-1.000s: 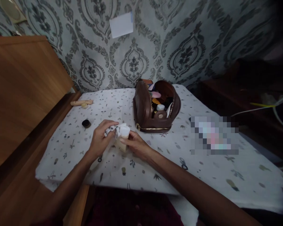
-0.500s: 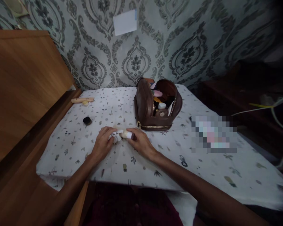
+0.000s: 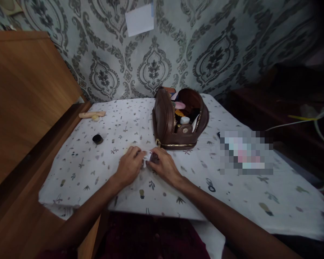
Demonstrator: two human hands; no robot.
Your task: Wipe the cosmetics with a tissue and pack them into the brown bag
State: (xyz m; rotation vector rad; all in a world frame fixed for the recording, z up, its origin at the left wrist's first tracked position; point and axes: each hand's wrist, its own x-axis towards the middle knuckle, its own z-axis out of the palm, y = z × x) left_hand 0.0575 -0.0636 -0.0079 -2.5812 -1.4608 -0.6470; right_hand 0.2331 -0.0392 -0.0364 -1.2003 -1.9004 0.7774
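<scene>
The open bag (image 3: 162,118) stands just beyond the right hand (image 3: 165,168), which grips a dark item (image 3: 154,158); the left hand (image 3: 129,166) curls, its hold unclear. A black cap (image 3: 97,139) lies farther left.

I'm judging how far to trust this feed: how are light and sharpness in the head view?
Head view: dim overall, upper right corner nearly black; brown leather-look bag reads clearly; small brown-and-white item between left hand and right hand looks soft; coarse pixelation masks something on the white printed cloth.

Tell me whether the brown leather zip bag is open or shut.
Open: the brown leather zip bag gapes at the top, showing a round white lid inside.
</scene>
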